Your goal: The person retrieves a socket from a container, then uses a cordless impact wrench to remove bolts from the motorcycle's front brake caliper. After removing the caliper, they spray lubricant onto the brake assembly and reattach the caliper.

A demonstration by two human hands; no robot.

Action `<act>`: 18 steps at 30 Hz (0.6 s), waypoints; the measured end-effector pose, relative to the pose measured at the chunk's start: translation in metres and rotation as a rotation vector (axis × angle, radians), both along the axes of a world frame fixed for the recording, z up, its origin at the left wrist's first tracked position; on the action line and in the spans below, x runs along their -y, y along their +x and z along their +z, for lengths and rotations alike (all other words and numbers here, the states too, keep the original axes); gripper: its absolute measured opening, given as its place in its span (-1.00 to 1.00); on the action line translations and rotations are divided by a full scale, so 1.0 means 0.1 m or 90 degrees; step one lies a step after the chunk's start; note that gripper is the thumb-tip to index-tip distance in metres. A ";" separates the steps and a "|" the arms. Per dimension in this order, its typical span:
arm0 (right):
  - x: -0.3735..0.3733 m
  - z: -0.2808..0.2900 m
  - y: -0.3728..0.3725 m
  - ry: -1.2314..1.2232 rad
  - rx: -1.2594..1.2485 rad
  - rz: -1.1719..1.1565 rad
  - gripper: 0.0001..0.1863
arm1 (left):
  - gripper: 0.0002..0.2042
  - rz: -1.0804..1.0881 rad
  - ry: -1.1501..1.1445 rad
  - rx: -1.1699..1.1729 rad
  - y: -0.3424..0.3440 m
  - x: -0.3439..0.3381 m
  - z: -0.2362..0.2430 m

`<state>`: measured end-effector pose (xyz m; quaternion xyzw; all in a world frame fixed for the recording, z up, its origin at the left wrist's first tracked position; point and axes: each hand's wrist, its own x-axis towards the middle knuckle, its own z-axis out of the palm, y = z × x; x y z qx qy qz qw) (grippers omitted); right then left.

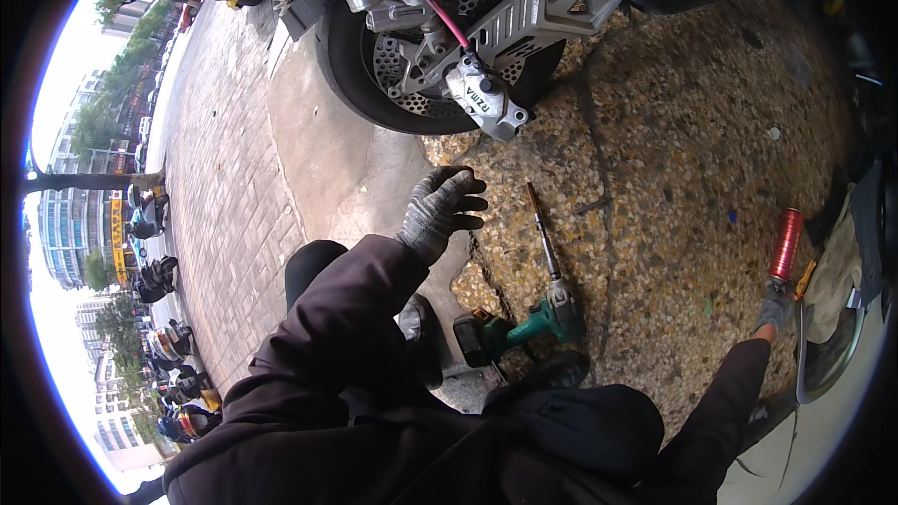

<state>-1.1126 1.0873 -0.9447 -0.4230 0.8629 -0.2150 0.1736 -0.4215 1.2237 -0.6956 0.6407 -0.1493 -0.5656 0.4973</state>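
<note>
My left hand [438,212], in a grey knit glove, is held in the air below the motorcycle wheel [351,84]. Its fingers are apart and slightly bent, with nothing in them. A silver brake caliper [486,98] hangs by the drilled brake disc [393,61], beyond that hand. Far out to the right, my gloved right hand [774,309] is closed at one end of a shiny red spray can [788,241]. An orange-handled tool [804,279] lies close beside this hand. Between my arms, a green cordless impact wrench [543,320] with a long extension [540,224] rests on the ground.
Pebbled pavement [673,178] spreads under the tools, with grey paving bricks [220,150] to the left. A silver swingarm [543,14] reaches across the wheel. At the right edge are a pale cloth [832,271] and a curved rim [847,346]. Parked scooters [154,276] line the far left.
</note>
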 end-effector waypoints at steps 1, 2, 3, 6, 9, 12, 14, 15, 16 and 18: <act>0.01 0.03 0.06 -0.005 0.000 -0.002 -0.55 | -0.57 -0.004 -0.009 0.011 -0.01 0.00 0.01; 0.02 0.06 0.11 -0.026 0.005 0.017 -0.54 | -0.57 -0.014 0.000 0.015 -0.01 -0.01 0.01; 0.03 0.09 0.17 -0.039 0.022 0.041 -0.53 | -0.57 -0.022 0.006 0.022 -0.02 -0.01 0.01; 0.01 0.21 0.37 -0.092 0.027 0.045 -0.52 | -0.60 -0.045 0.021 0.050 -0.06 -0.01 0.01; -0.21 0.45 0.66 -0.128 0.316 -0.075 -0.54 | -0.62 -0.084 0.012 0.079 -0.15 0.01 0.02; -0.47 0.81 1.20 -0.157 0.681 -0.127 -0.58 | -0.61 -0.192 -0.046 0.140 -0.35 0.03 0.04; -0.74 1.10 1.67 -0.148 0.834 0.022 -0.57 | -0.54 -0.314 -0.127 0.297 -0.50 0.06 0.08; -0.85 1.25 1.94 -0.138 0.841 0.041 -0.54 | -0.47 -0.373 -0.163 0.409 -0.55 0.07 0.11; -0.94 1.40 2.18 -0.128 0.867 0.087 -0.50 | -0.40 -0.432 -0.200 0.532 -0.59 0.08 0.14; -1.01 1.72 2.60 -0.023 0.911 0.241 -0.46 | -0.23 -0.503 -0.359 0.709 -0.65 0.10 0.22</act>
